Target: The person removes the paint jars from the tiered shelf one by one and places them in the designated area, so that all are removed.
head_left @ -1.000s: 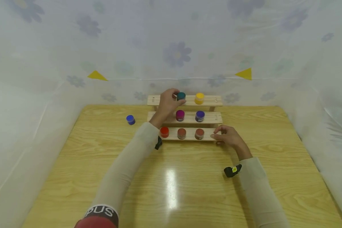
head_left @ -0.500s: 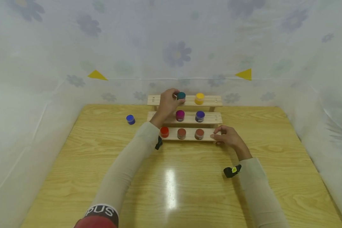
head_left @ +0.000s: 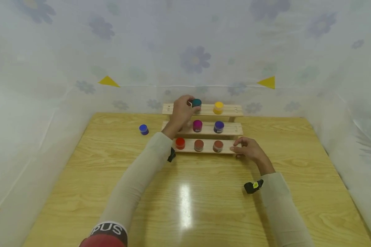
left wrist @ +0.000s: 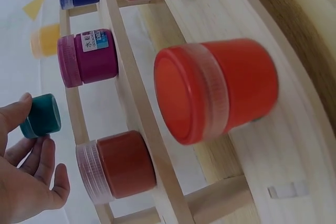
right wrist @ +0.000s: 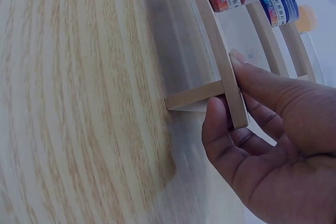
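Note:
My left hand (head_left: 182, 111) pinches a teal paint jar (head_left: 196, 103) between thumb and fingers at the top tier of a three-step wooden rack (head_left: 228, 146). In the left wrist view the teal jar (left wrist: 44, 115) shows upright relative to the other jars, its far side behind the thumb and fingers. My right hand (right wrist: 278, 140) grips the right end of the rack's bottom shelf (right wrist: 231, 90), thumb on top and fingers curled beneath. A yellow jar (head_left: 218, 107) stands on the top tier, right of the teal one.
Magenta (head_left: 197, 126) and violet (head_left: 218, 127) jars stand on the middle tier, with a brown jar (left wrist: 126, 166) behind my left wrist. Red (head_left: 180, 143) and two brown jars (head_left: 199, 145) line the bottom tier. A blue jar (head_left: 143, 129) stands on the table left of the rack.
The head view has shifted slightly, so the rack appears a little further right. My left hand, with the teal jar, sits marginally further left against the rack. The right hand keeps its grip.

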A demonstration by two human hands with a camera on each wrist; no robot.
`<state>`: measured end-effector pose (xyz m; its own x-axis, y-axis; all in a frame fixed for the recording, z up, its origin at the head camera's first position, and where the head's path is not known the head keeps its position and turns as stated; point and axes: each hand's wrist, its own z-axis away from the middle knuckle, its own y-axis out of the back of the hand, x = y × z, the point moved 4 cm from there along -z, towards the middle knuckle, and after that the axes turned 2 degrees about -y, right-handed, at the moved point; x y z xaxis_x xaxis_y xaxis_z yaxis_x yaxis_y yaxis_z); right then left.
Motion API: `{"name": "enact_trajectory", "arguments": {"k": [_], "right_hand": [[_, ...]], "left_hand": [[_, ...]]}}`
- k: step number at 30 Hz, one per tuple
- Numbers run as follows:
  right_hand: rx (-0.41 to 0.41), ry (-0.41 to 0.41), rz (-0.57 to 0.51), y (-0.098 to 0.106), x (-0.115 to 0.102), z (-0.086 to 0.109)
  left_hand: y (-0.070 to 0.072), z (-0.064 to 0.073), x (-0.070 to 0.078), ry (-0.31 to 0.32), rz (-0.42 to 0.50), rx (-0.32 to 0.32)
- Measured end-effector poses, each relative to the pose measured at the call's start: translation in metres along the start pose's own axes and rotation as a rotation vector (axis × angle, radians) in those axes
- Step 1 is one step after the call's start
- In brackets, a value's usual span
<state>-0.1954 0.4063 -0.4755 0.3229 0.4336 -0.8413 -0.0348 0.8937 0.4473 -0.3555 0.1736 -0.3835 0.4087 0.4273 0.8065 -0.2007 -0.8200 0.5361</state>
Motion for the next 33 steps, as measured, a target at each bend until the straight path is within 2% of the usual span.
{"name": "enact_trajectory", "arguments": {"k": [6,15,20,29,33], "right_hand": [[-0.018,-0.002,0.004,0.003,0.002,-0.001],[-0.035,-0.006,-0.007,0.003,0.004,-0.009],[-0.035,0.01,0.0,0.003,0.001,-0.006],[-0.032,-0.002,-0.001,0.007,0.004,-0.008],[-0.031,-0.008,-0.009,0.008,0.006,-0.008]], "left_hand": [[0.006,0.001,-0.001,-0.033,0.015,0.002],[0.025,0.005,-0.013,-0.101,0.002,0.073],[0.034,0.006,-0.023,-0.103,0.001,0.091],[0.054,0.009,-0.034,-0.065,-0.003,0.111],[0.063,0.012,-0.039,-0.094,-0.024,0.138]]}}
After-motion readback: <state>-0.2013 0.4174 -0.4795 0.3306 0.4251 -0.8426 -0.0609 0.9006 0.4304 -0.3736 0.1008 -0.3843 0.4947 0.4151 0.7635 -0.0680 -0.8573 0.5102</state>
